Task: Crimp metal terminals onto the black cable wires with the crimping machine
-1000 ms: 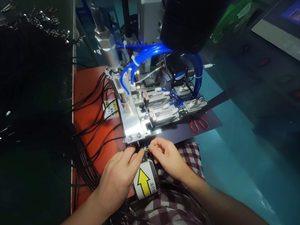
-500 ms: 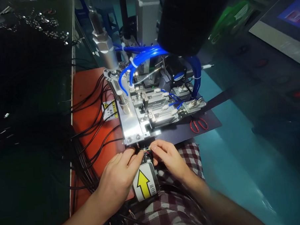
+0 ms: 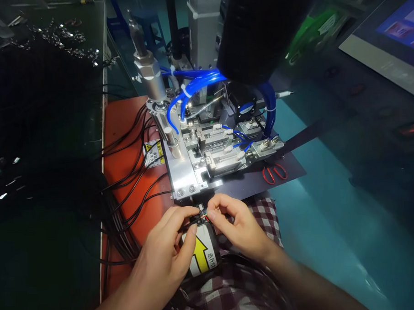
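My right hand [image 3: 236, 224] pinches several thin coloured wires [image 3: 204, 217] between thumb and forefinger, just in front of the machine's metal plate. My left hand [image 3: 164, 243] is beside them, thumb and forefinger apart; its forefinger tip reaches close to the wires, and whether it touches them I cannot tell. A small pale part [image 3: 201, 207] sits just beyond the wire ends. Under both hands is a dark block with a white label [image 3: 211, 246] bearing a yellow arrow [image 3: 200, 253]; my left thumb covers part of it.
Ahead stands a machine with a metal plate [image 3: 184, 172], slides and blue air hoses [image 3: 203, 79]. Red-handled scissors [image 3: 274, 174] lie on its dark base. Black cables [image 3: 115, 218] cross the orange mat [image 3: 123, 126] at left. A screen [image 3: 402, 30] is far right.
My left thumb and forefinger have parted from their pinch at the wires, the thumb dropping over the label. My right hand keeps its pinch, slightly lower. The view has shifted slightly.
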Motion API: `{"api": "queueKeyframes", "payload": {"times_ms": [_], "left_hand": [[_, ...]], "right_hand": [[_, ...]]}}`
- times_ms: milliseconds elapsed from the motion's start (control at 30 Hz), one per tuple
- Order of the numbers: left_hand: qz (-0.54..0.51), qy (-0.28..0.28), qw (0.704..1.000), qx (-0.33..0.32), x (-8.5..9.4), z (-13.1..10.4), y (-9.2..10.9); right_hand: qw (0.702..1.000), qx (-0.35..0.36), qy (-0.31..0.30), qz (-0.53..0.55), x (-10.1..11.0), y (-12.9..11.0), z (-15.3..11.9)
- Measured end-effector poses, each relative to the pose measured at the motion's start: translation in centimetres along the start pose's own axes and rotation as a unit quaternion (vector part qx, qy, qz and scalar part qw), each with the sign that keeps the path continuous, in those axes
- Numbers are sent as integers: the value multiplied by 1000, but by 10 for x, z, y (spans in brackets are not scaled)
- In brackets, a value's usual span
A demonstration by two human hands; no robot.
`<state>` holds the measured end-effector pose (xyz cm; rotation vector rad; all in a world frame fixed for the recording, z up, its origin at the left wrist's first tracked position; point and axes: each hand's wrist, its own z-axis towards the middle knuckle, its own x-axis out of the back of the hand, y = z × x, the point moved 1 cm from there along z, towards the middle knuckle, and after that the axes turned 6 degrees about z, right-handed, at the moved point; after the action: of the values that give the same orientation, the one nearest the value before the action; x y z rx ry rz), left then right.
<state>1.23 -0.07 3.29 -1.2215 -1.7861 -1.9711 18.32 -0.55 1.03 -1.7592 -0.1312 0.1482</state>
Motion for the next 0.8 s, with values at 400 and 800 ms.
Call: {"api": "queueKeyframes", "payload": {"times_ms": [400, 800], "left_hand": [[-376, -144, 873, 274, 4, 5, 13], [-426, -125, 847, 292, -3, 2, 7]], "right_hand": [[999, 30, -41, 14, -2, -7, -14], [998, -41, 25, 38, -21, -1, -25]]}}
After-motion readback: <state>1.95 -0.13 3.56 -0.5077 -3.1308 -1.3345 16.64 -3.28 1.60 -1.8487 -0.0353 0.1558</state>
